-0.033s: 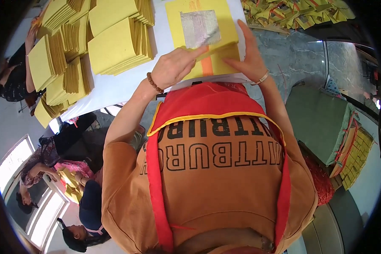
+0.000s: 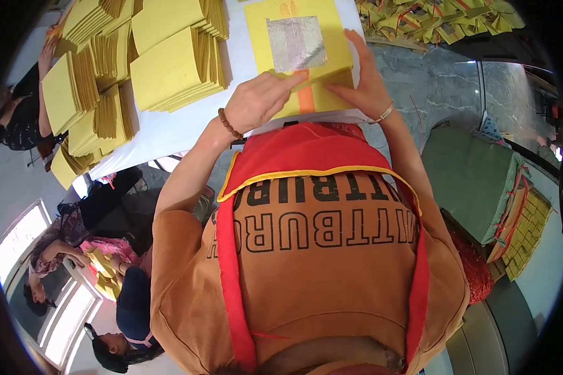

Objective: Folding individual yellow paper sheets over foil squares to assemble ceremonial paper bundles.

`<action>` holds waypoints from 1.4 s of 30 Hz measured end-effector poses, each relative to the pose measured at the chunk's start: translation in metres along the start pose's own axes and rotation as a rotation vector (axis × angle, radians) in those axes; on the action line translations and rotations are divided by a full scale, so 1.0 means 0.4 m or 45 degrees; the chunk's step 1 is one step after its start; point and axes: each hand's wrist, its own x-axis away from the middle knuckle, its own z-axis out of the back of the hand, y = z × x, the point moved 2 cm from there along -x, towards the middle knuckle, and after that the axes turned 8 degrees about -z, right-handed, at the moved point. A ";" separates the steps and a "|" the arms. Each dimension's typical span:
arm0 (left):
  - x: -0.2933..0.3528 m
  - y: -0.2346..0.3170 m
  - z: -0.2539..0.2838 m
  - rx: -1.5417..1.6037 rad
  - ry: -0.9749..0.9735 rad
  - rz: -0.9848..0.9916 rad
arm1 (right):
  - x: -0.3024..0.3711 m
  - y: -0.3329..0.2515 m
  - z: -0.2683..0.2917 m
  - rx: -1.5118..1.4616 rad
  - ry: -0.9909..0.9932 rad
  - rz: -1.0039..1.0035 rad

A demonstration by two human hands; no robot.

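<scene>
A yellow paper sheet with a silver foil square and orange marks lies on the white-covered table in front of me. Its near edge is bent up over another yellow sheet that bears an orange stripe. My left hand grips this bent edge, its index finger stretched along the paper below the foil and the other fingers curled. The left thumb is hidden. My right hand stands open at the sheet's right side, thumb and fingers spread apart, the thumb over the lower sheet.
Stacks of folded yellow paper stand to the left on the white tablecloth. A person's arm reaches in at far left; other people sit lower left with yellow paper. Green-covered bales stand right; yellow paper pieces heap at far right.
My right hand has shifted slightly to the left. My left hand and the sheet stay nearly as they were.
</scene>
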 end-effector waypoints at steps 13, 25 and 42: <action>0.093 -0.006 -0.004 -0.024 0.330 0.125 | -0.019 0.048 -0.031 -0.111 -0.013 0.043; 0.090 -0.043 -0.030 -0.372 0.151 0.157 | -0.041 0.091 -0.036 0.257 -0.067 0.218; 0.027 0.019 0.026 -0.545 0.200 0.183 | -0.021 0.037 0.029 0.315 -0.017 0.274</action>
